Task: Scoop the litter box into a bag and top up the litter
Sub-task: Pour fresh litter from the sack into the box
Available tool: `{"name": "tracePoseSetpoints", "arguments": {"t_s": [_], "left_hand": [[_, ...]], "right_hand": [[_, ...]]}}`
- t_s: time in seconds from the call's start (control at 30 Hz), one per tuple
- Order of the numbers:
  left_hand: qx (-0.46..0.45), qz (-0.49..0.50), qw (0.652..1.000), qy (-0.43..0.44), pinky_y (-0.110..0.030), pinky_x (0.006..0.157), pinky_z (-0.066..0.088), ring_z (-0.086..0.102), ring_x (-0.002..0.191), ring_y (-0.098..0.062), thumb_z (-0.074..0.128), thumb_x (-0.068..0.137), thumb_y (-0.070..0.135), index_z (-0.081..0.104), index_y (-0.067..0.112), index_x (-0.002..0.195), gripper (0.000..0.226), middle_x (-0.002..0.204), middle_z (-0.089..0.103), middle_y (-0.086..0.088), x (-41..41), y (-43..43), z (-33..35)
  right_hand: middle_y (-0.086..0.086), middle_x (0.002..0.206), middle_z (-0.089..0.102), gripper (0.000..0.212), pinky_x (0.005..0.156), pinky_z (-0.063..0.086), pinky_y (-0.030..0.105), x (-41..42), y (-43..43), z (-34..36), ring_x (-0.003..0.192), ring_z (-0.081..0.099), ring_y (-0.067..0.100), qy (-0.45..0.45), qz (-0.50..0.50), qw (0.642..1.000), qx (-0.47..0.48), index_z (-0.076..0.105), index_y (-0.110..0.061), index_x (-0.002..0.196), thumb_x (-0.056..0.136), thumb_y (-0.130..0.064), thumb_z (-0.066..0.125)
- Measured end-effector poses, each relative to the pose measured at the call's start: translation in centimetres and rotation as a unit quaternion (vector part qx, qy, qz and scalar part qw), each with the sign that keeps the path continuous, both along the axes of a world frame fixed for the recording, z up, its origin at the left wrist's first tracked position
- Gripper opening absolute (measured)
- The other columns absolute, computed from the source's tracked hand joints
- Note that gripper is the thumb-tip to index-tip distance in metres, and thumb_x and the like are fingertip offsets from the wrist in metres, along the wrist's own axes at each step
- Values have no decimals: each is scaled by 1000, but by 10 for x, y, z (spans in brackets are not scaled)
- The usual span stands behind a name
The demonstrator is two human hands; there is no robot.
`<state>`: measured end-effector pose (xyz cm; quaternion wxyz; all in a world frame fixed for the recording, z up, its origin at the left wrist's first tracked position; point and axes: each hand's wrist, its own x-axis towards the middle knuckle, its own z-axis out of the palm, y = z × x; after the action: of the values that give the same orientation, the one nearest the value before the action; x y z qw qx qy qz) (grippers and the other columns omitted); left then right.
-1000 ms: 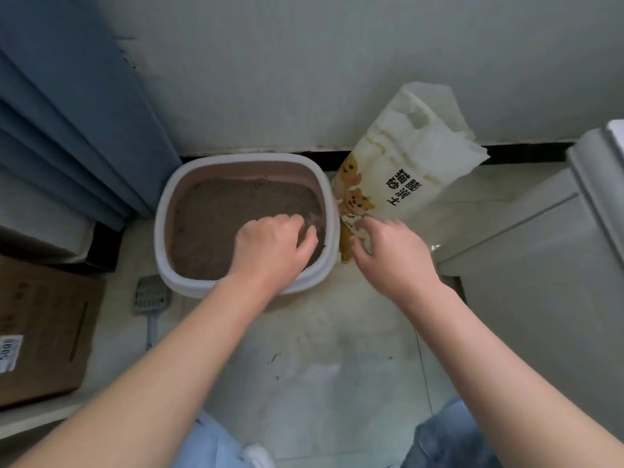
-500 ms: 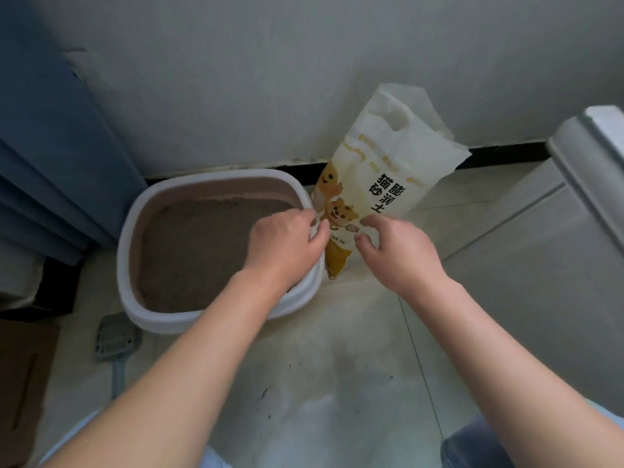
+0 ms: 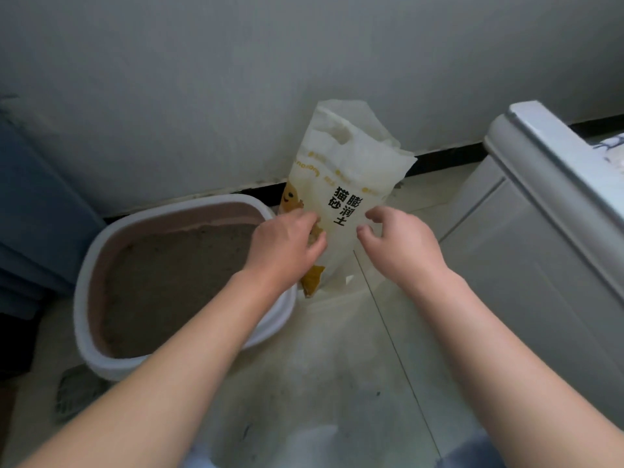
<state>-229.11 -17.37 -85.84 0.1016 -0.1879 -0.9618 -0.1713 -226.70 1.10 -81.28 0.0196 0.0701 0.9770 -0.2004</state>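
1. The left hand [image 3: 287, 244] has its fingers and thumb bent onto the left edge of the litter bag [image 3: 341, 173], low on the printed face. From where I stand it looks like a pinch on the film, already gripping.
2. The right hand [image 3: 400, 246] is held like a claw, fingers half-curled and thumb apart, with nothing caught between them. Its fingertips are at the bag's right edge, but I cannot tell whether they touch it.
3. The bag therefore sits straight between the two hands and slightly beyond them. Neither hand has far to go, though the left looks the more committed.
4. The bag stands on the floor [image 3: 337, 366] on its base. Its long axis runs up and away from the person, and it leans back against the wall [image 3: 304, 79]. The handle cut-out and the crumpled top are the far end, well above both hands.
5. The litter box [image 3: 84, 298] lies to the left, its near corner just beside the bag's foot, and grey litter [image 3: 169, 282] is spread inside. My guess is that the bag must be lifted and tipped leftward over that rim, so the lower grip will act as the pivot.
6. A cabinet [image 3: 540, 265] stands close on the right, leaving little room to swing that way.
7. A scoop [image 3: 74, 390], blurred, lies on the floor by the box's near left side.
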Motion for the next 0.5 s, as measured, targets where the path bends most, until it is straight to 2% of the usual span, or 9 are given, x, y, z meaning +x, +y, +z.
{"name": "tracePoseSetpoints", "arguments": {"t_s": [0.13,0.2,0.3,0.4,0.5], "left_hand": [[-4,-68,994,90,-38,73,52,63,103,-29,64,90,27,63,11,120,34,114,66,-7,-31,38,13],[-35,-122,984,125,-43,85,52,58,115,-33,66,86,17,60,8,127,42,128,62,-13,-47,64,22],[-113,-159,974,117,-46,102,42,45,134,-34,63,81,9,46,9,143,64,147,48,-15,-65,93,34],[-215,-122,966,75,-47,104,35,44,132,-32,64,82,22,34,11,148,74,143,49,-12,-79,113,46],[-279,-49,958,47,-45,96,36,50,120,-32,65,85,36,43,12,135,60,130,56,-12,-85,123,58]], "right_hand": [[0,134,62,44,93,44,34,-2,23,0,123,55,24,0,-28,999,-17,57,-20,135,96,-39,49],[0,132,63,43,91,44,34,-3,32,-1,122,56,25,1,-41,999,-25,57,-21,134,96,-39,49],[1,130,64,43,91,45,35,-1,43,-6,121,56,25,-15,-55,998,-30,58,-21,133,95,-38,49],[1,129,64,44,90,46,35,0,52,-12,119,57,26,-31,-61,997,-39,58,-21,133,93,-37,49],[2,128,65,44,88,46,34,1,61,-15,117,58,27,-34,-63,996,-45,58,-20,134,93,-37,49]]}}
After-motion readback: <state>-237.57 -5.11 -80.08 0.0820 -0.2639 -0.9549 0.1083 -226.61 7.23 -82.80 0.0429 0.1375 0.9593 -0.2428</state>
